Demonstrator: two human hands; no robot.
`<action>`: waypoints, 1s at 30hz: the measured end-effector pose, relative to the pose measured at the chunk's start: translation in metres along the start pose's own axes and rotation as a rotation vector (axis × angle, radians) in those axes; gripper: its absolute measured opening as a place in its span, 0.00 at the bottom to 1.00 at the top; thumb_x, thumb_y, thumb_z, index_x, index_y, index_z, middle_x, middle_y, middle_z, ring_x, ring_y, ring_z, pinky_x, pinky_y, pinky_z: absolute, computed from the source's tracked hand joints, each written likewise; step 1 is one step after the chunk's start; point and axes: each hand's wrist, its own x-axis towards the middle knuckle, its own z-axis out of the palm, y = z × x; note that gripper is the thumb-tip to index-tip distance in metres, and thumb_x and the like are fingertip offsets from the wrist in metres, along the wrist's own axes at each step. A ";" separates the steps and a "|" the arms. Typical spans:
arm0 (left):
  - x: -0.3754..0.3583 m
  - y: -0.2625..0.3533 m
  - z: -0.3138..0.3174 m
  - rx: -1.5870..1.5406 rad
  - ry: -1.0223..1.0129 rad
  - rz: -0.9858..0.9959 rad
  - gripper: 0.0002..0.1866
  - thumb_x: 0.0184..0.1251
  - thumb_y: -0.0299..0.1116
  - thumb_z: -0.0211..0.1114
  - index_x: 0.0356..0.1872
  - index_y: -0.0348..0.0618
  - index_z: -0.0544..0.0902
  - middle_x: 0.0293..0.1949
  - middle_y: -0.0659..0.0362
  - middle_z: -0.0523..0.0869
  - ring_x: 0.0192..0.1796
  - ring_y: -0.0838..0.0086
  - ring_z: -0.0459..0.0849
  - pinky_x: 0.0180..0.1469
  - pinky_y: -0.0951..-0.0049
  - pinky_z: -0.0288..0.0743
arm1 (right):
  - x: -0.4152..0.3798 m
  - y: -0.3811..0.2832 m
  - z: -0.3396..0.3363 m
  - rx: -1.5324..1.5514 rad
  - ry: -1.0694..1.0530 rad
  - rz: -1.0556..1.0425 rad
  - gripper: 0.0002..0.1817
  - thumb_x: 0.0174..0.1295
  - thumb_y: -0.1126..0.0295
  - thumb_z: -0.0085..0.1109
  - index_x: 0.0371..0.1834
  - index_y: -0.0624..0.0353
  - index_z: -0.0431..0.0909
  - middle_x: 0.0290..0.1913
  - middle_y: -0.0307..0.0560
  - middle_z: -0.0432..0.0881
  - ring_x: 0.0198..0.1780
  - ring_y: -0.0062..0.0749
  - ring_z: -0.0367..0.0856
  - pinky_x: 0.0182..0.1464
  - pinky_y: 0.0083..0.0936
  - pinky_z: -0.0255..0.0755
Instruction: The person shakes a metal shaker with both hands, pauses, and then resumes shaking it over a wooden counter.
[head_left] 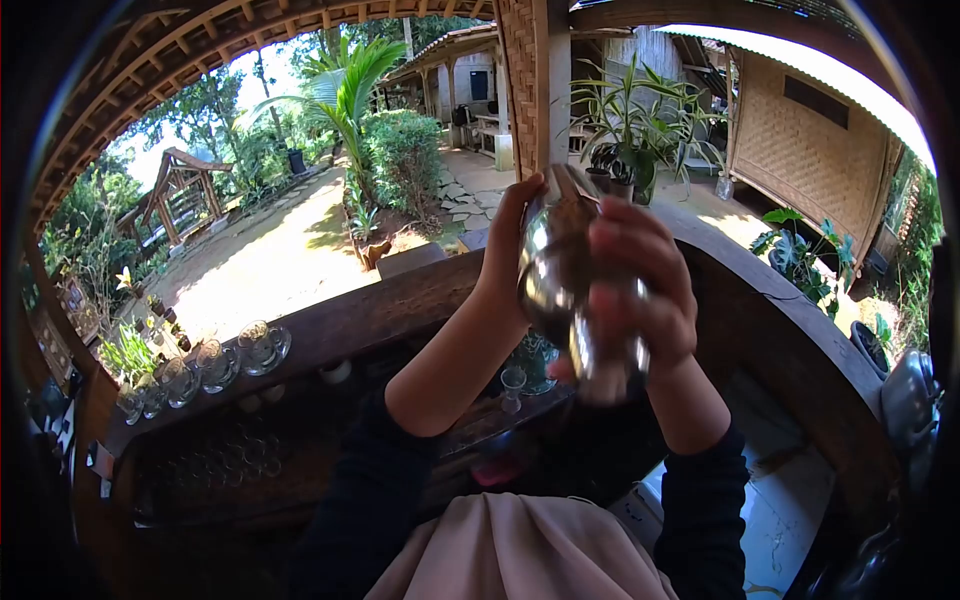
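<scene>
Both my hands grip a shiny metal cocktail shaker (pixel 560 290), raised in front of me above the wooden worktop (pixel 400 300): left hand (pixel 508 250) curled around its far side, right hand (pixel 645 290) wrapped over its near side. Upturned glasses (pixel 215 362) line the worktop's left edge.

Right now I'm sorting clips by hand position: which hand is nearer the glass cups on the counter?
Left. The left hand grips the shaker on the side toward the glass cups; the right hand holds its far side.
</scene>
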 end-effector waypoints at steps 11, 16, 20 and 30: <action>0.035 0.013 -0.060 0.130 0.154 0.034 0.26 0.73 0.51 0.49 0.58 0.40 0.73 0.56 0.49 0.79 0.57 0.61 0.81 0.58 0.54 0.78 | -0.027 0.077 0.009 0.001 -0.023 0.390 0.32 0.43 0.60 0.76 0.53 0.60 0.79 0.54 0.52 0.81 0.58 0.52 0.79 0.60 0.44 0.72; 0.004 -0.003 -0.020 0.230 0.079 0.061 0.27 0.71 0.51 0.53 0.63 0.44 0.69 0.60 0.49 0.76 0.59 0.61 0.80 0.62 0.57 0.75 | -0.003 0.006 -0.011 -0.035 -0.061 -0.211 0.22 0.47 0.74 0.71 0.48 0.55 0.81 0.51 0.43 0.83 0.55 0.32 0.82 0.58 0.34 0.75; -0.001 -0.019 0.014 0.662 -0.225 0.375 0.30 0.70 0.46 0.58 0.68 0.45 0.62 0.60 0.46 0.76 0.63 0.58 0.77 0.59 0.56 0.78 | -0.019 -0.004 0.012 0.053 0.258 -0.805 0.21 0.51 0.74 0.67 0.49 0.39 0.79 0.48 0.26 0.83 0.52 0.18 0.83 0.59 0.39 0.71; -0.003 0.023 -0.031 0.173 0.338 0.155 0.26 0.71 0.52 0.51 0.61 0.44 0.72 0.57 0.43 0.78 0.55 0.59 0.82 0.58 0.52 0.79 | -0.001 0.038 0.023 0.095 -0.002 0.083 0.28 0.43 0.66 0.77 0.51 0.57 0.81 0.52 0.55 0.81 0.55 0.45 0.82 0.56 0.38 0.74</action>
